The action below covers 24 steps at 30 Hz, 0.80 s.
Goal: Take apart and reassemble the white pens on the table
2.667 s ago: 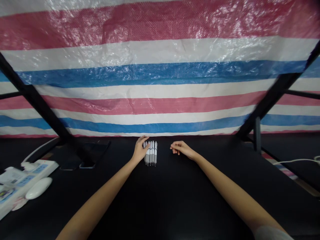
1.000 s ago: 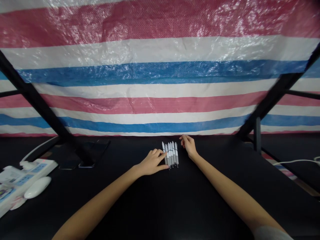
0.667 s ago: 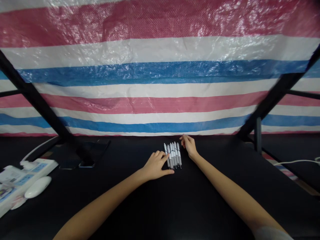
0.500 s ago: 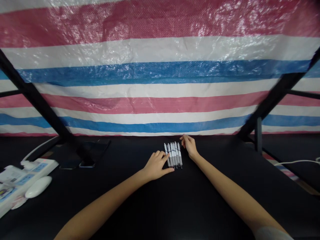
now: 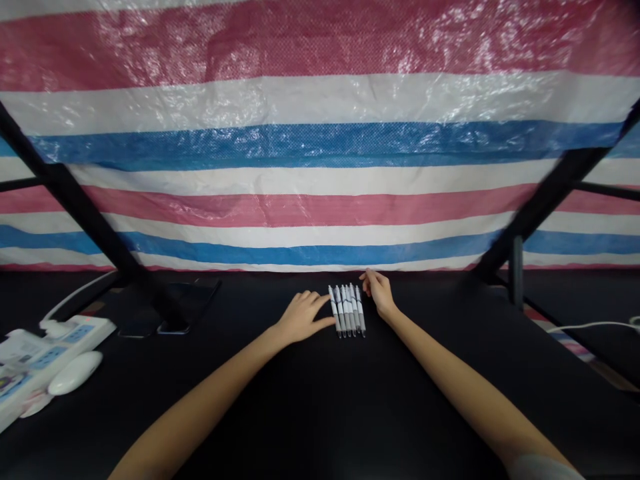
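Note:
Several grey-and-white click pens (image 5: pixel 347 312) lie side by side in a row on the black tabletop (image 5: pixel 320 407), their clips toward the far side. My left hand (image 5: pixel 302 316) is at the row's left, open, thumb and index finger spread and their tips at or close to the leftmost pen. I cannot tell whether they touch it. Beyond the right end of the row, my right hand (image 5: pixel 379 291) rests on its side with fingers curled in. No object shows in it.
At the left sit a white power strip (image 5: pixel 60 353) with plugs and a white computer mouse (image 5: pixel 76 373). Dark flat devices (image 5: pixel 173 327) lie near the left black frame leg (image 5: pixel 115 243). A right frame leg (image 5: pixel 530 213) and a striped plastic sheet (image 5: pixel 320 207) stand behind.
My left hand has moved left, off the top of the pens to their side. The leftmost pens now lie uncovered and closer to the others. My right hand stays in place.

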Tool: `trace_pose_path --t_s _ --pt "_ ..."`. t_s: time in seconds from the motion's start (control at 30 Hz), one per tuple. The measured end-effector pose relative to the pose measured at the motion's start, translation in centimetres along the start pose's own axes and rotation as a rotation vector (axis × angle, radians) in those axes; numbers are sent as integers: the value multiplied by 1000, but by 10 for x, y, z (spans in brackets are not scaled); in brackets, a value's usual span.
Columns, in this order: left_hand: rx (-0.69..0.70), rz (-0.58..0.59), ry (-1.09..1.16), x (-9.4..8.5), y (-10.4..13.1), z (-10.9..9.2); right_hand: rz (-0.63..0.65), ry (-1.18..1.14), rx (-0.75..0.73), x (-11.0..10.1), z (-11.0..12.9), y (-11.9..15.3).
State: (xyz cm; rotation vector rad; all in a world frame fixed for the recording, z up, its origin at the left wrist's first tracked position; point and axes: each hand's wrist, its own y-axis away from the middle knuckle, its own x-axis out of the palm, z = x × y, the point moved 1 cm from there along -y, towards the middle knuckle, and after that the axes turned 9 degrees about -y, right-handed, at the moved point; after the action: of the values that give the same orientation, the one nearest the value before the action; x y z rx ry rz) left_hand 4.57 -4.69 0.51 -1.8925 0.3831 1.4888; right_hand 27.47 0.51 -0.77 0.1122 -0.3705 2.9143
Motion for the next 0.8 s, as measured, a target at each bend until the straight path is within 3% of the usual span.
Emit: trace_pose_path --t_s 0.13,0.23,0.8 --pt "-175 -81 -43 -2 3 46 -1 1 8 1 1 0" --pt "-249 -112 -126 -3 7 65 0 -17 -3 1 1 0" --pt "-216 -116 -197 0 9 68 8 -67 -24 2 -2 -1"
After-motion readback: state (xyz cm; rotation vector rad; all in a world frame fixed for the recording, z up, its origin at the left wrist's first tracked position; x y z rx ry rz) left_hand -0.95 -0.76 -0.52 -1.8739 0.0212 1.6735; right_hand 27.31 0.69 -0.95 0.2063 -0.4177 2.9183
